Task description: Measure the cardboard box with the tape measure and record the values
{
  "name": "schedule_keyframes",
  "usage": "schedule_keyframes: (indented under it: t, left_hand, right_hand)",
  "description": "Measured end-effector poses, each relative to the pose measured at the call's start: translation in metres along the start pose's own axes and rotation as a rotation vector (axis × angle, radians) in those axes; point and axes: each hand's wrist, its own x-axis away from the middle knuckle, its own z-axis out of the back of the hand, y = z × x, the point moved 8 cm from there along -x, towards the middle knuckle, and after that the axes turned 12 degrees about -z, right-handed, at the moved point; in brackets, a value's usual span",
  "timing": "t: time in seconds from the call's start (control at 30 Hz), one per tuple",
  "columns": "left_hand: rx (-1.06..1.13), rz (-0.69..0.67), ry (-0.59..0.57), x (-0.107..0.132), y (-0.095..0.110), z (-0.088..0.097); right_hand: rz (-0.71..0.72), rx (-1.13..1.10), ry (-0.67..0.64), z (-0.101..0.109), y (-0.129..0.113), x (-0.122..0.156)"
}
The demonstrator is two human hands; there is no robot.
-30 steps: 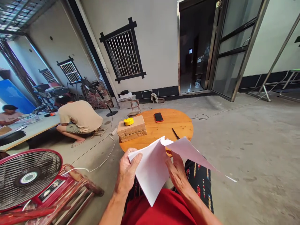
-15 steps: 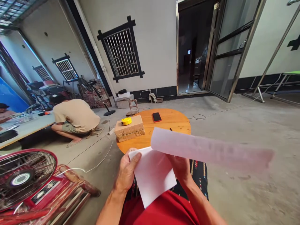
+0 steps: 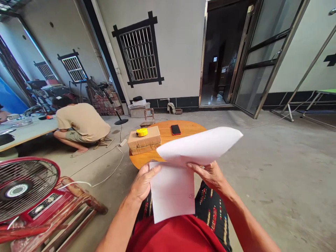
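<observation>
White paper (image 3: 173, 189) hangs over my lap, with a small dark printed or drawn mark near its right edge. My left hand (image 3: 144, 180) pinches its upper left corner, thumb on top. My right hand (image 3: 208, 175) grips the upper right side, thumb on the near face and fingers hidden behind. From between my hands a curled white sheet (image 3: 202, 145) rises and leans to the right over the table edge. Whether both parts are one folded piece or separate sheets, I cannot tell.
Ahead is a round wooden table (image 3: 168, 127) with a cardboard box (image 3: 144, 140), a yellow tape roll (image 3: 142, 132) and a phone (image 3: 175, 130). A red fan (image 3: 26, 196) stands at left on a wooden chair (image 3: 76, 206). Beyond it a person (image 3: 81, 122) crouches by another table.
The curled sheet has swung from far right back toward the middle and stands higher. My right hand has shifted right, now showing its thumb on the paper. The lower paper hangs straighter.
</observation>
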Motion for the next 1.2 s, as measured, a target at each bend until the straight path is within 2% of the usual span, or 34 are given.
schedule_keyframes:
  t: [0.13,0.3,0.47,0.6,0.83,1.0,1.2]
  left_hand:
    - [-0.013,0.034,-0.044,-0.002,-0.001,-0.005]
    - [-0.015,0.049,-0.086,-0.002,-0.003,-0.004]
    - [0.006,0.064,-0.095,0.0,-0.008,-0.003]
    - [-0.001,0.085,-0.096,0.004,-0.012,-0.002]
    - [-0.042,0.087,-0.083,0.004,-0.013,0.0]
    - [-0.073,0.105,-0.083,-0.002,-0.019,0.001]
    - [-0.164,0.041,0.064,-0.019,-0.03,0.019]
  right_hand:
    - [-0.11,-0.083,-0.087,-0.001,-0.001,-0.007]
    - [-0.194,-0.192,-0.294,-0.017,-0.003,-0.008]
    - [-0.281,-0.252,-0.316,-0.022,0.003,-0.006]
    - [-0.311,-0.361,-0.233,-0.02,0.01,-0.004]
    - [-0.47,-0.568,-0.133,-0.023,0.044,0.002]
    - [-0.472,-0.634,-0.075,-0.027,0.049,0.004]
    - [-0.483,-0.576,0.102,-0.02,0.058,0.0]
